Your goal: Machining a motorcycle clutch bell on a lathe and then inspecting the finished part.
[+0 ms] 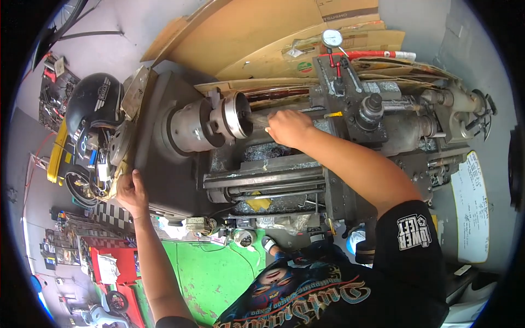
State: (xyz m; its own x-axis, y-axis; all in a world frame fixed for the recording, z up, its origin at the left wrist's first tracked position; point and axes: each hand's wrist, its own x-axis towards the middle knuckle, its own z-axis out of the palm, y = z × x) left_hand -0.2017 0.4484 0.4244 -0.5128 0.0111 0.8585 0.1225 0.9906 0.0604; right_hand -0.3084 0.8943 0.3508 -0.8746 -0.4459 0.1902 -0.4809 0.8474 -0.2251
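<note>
One slim object [258, 119], axis crosswise, points left from the right hand [291, 129].

Your right grip [290, 128] covers part of the brownish piece [257, 119] it holds, too blurred for you to identify. Most of the bore of the metal ring [240, 116] is turned from you. Your left grip [131, 195] hides most of its fingers, so their contact is unclear. The dial indicator's [332, 38] fine marks are too small to read; the lower edge cuts off your left sleeve [175, 322] and the scooter [103, 316].
</note>
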